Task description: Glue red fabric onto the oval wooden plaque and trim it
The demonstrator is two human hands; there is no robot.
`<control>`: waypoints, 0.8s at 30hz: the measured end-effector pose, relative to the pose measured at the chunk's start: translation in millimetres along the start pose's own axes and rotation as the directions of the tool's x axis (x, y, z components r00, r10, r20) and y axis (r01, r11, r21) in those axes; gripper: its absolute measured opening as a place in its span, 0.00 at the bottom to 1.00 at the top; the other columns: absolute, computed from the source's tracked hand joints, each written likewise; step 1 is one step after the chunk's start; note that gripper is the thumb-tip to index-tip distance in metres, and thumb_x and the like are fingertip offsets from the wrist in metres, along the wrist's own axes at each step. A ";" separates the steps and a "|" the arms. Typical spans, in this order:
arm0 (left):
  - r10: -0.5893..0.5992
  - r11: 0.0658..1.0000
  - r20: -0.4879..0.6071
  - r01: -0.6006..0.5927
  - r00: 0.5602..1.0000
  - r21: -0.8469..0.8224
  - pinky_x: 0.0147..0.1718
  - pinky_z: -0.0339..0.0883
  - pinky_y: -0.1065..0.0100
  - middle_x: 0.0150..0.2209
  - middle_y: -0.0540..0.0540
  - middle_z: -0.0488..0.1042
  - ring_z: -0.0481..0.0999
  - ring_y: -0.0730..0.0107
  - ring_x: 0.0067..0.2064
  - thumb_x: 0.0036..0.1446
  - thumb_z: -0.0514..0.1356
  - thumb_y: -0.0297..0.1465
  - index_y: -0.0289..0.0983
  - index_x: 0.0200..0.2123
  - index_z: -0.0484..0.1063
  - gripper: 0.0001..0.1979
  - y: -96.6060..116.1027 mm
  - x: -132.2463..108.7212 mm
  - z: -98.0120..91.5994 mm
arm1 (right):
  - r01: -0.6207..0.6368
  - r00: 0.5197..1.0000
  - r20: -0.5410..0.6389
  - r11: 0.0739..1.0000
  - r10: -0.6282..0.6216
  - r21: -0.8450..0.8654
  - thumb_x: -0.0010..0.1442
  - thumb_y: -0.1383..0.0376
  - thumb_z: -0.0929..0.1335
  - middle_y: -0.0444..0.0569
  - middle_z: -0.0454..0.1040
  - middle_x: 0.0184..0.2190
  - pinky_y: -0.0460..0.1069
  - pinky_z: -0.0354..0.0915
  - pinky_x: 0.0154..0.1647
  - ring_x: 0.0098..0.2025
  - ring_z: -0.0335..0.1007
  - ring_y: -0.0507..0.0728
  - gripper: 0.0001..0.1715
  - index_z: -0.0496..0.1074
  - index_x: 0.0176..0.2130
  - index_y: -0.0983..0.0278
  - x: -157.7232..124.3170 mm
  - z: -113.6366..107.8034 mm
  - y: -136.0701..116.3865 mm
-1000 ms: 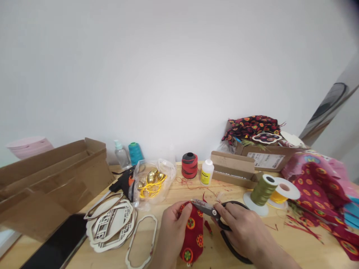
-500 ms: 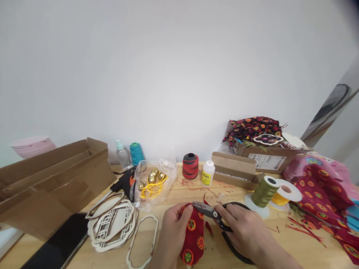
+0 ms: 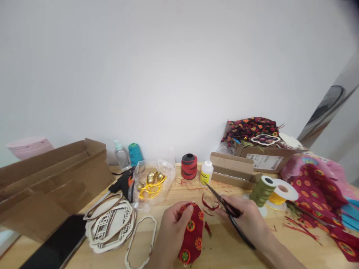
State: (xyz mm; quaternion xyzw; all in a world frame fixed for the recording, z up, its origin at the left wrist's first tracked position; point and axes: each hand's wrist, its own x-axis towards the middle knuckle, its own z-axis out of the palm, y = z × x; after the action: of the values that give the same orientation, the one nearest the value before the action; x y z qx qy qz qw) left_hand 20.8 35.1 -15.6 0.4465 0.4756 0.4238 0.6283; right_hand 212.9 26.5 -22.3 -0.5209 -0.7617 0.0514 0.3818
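My left hand (image 3: 175, 231) pinches the upper left edge of a long piece covered in dark red patterned fabric (image 3: 193, 235), its thumb lying on the print. To the right, my right hand (image 3: 244, 216) holds black-handled scissors (image 3: 228, 209), turned edge-on with the blades pointing up and left toward the glue bottle. The blades are apart from the fabric piece. A thin curled red fabric strip (image 3: 209, 203) is by the right fingertips, and a small red scrap (image 3: 208, 229) lies beside the fabric piece. Left of my left hand lies a pale wooden frame (image 3: 129, 244).
A white glue bottle (image 3: 206, 173) and a red-black thread cone (image 3: 189, 166) stand behind. Leftward are a bag of gold bells (image 3: 153, 183), stacked wooden cutouts (image 3: 112, 228), a phone (image 3: 56, 243) and a cardboard box (image 3: 56, 186). Rightward are a green thread spool (image 3: 263, 191) and red cloth (image 3: 314, 194).
The scissors have come away from the top of the fabric piece and turned edge-on. A cut strip now lies off to the right. My left hand keeps its hold.
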 end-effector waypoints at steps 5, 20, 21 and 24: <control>0.134 0.983 -0.023 -0.130 0.991 0.132 0.26 0.65 0.71 0.30 0.46 0.77 0.74 0.67 0.29 0.51 0.58 0.38 0.35 0.35 0.73 0.14 0.2 0.8 -3.5 | -0.182 0.974 0.196 0.899 0.110 0.398 0.53 0.55 0.66 0.42 0.65 0.19 0.44 0.60 0.18 0.20 0.61 0.52 0.21 0.71 0.40 0.67 -3.3 -0.9 -5.0; 0.175 0.942 -0.057 -0.150 0.983 0.299 0.24 0.63 0.71 0.22 0.50 0.73 0.71 0.68 0.26 0.53 0.54 0.38 0.35 0.32 0.74 0.14 4.5 1.7 0.2 | 0.244 0.970 0.055 0.931 -0.238 -0.272 0.58 0.64 0.62 0.49 0.71 0.22 0.47 0.59 0.18 0.20 0.66 0.55 0.14 0.69 0.42 0.68 -13.7 -7.3 -17.8; 0.183 0.934 -0.057 -0.156 0.981 0.322 0.24 0.63 0.71 0.22 0.50 0.73 0.71 0.67 0.26 0.53 0.54 0.38 0.35 0.31 0.74 0.14 5.1 1.0 0.4 | 0.242 0.970 0.054 0.928 -0.236 -0.283 0.58 0.64 0.62 0.49 0.71 0.21 0.46 0.59 0.18 0.20 0.66 0.55 0.14 0.70 0.42 0.68 -14.2 -6.4 -18.8; 0.272 0.876 -0.058 -0.222 0.960 0.429 0.26 0.63 0.71 0.23 0.50 0.74 0.71 0.67 0.28 0.53 0.53 0.37 0.36 0.29 0.74 0.13 7.0 -0.8 0.1 | 0.223 0.974 0.033 0.932 -0.223 -0.285 0.58 0.64 0.62 0.50 0.71 0.21 0.46 0.60 0.19 0.20 0.67 0.55 0.13 0.71 0.38 0.68 -14.8 -4.2 -23.2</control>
State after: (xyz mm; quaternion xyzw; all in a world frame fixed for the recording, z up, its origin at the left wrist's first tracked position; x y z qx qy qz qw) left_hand 20.0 36.0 -8.6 0.6023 0.5299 0.4142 0.4299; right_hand 200.5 2.3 -16.1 -0.4808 -0.8154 -0.1029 0.3055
